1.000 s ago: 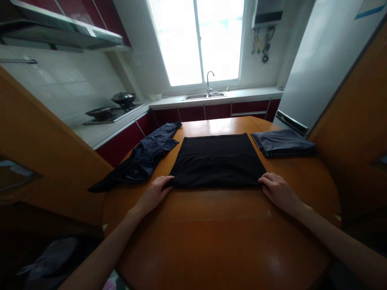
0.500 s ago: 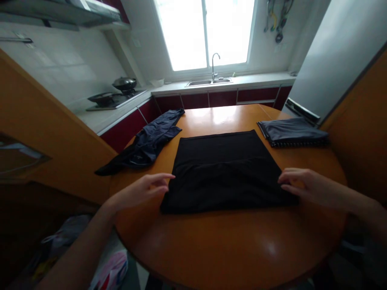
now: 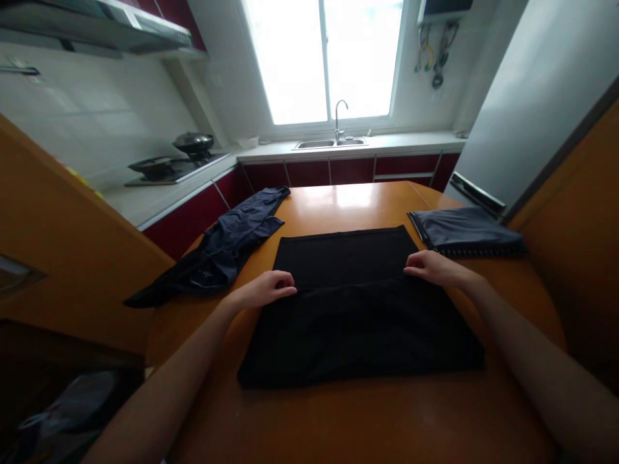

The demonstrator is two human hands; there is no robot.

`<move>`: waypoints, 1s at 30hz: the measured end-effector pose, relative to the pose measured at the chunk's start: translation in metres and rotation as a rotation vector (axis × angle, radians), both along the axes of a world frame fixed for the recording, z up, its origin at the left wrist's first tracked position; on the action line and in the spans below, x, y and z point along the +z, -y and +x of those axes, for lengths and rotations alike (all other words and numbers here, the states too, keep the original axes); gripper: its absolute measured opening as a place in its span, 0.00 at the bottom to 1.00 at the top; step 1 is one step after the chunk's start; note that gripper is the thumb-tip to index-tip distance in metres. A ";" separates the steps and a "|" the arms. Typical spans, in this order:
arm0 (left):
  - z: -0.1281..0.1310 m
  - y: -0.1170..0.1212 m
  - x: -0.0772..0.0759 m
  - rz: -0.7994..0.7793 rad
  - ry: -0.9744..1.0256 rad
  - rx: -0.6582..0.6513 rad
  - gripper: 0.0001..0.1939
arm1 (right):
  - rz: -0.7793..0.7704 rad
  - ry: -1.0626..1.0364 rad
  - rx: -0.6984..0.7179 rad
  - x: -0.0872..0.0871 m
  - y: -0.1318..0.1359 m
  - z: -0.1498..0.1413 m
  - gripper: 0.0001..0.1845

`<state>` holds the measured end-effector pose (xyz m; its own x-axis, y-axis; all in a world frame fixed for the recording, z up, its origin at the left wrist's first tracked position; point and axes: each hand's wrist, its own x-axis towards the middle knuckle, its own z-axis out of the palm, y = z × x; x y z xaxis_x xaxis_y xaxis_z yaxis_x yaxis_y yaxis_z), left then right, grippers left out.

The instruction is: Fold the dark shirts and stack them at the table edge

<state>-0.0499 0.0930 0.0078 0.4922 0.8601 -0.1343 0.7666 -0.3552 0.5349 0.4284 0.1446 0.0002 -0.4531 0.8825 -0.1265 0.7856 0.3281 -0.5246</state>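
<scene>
A black garment lies folded in a wide rectangle on the wooden table, with a fold edge running across its middle. At the left end of that edge, my left hand has its fingers curled and its thumb against the cloth. My right hand pinches at the garment's right side, level with the same fold. The fingertips partly hide the cloth between them.
A crumpled dark blue garment lies at the table's left side. A folded grey-blue cloth sits at the back right. Beyond are a sink, a stove with pans and a fridge.
Both hands have moved inward from the garment's sides to its fold, the right one also farther up and away. The view has tilted up slightly.
</scene>
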 end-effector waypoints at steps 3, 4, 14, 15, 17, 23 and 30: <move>0.002 0.003 0.000 0.048 0.000 -0.009 0.21 | -0.080 -0.081 0.059 0.000 0.002 0.005 0.23; 0.003 0.003 -0.001 0.055 0.009 -0.012 0.21 | -0.104 -0.101 0.077 0.000 0.002 0.006 0.24; 0.005 0.001 0.000 0.181 0.129 0.004 0.18 | 0.017 -0.163 0.096 -0.007 0.003 0.018 0.20; 0.005 0.001 0.000 0.206 0.132 0.013 0.17 | 0.051 -0.164 0.088 -0.007 0.003 0.018 0.18; 0.005 0.000 -0.003 0.242 0.126 0.025 0.16 | 0.119 -0.158 0.076 -0.009 0.002 0.017 0.16; 0.005 -0.006 -0.016 0.327 -0.010 0.035 0.14 | 0.184 -0.020 0.078 -0.019 -0.004 0.014 0.13; 0.067 0.041 0.000 0.488 -0.104 -0.112 0.27 | 0.543 0.061 -0.006 0.005 0.052 -0.045 0.23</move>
